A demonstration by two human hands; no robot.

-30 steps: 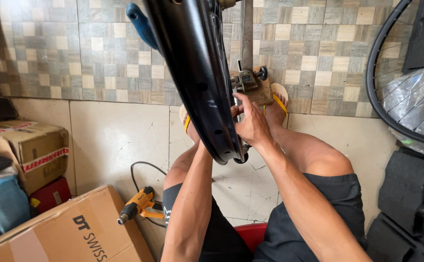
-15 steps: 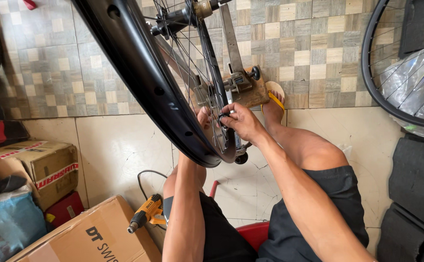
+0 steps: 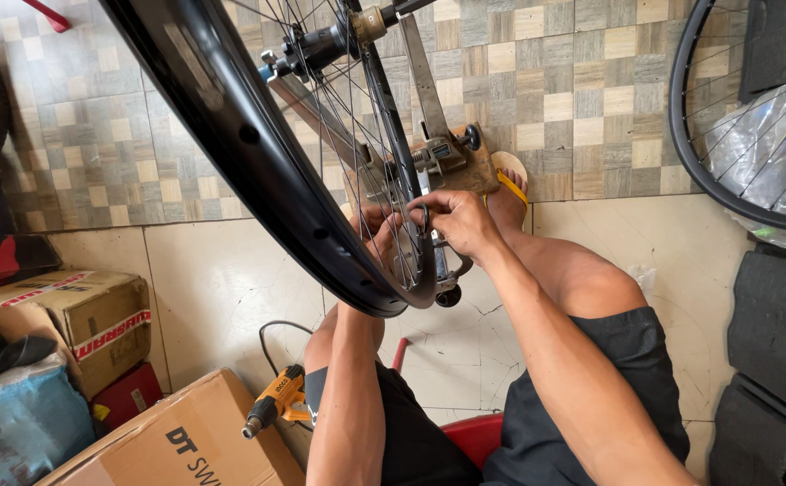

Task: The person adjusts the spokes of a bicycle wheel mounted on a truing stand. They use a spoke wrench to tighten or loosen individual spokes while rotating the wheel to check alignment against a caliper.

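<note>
While the black bicycle rim [image 3: 258, 171] slants from upper left down to the knees, the right hand [image 3: 460, 220] pinches a spoke there and the left hand [image 3: 377, 236], beside it, grips the rim's low edge.

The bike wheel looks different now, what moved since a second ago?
The black wheel rim now shows more from the side, so its spokes and hub have come into view; part of that may be the head camera moving. The right hand and left hand stayed at the rim's lower edge, fingers among the spokes. The orange drill and cardboard boxes did not move.
</note>
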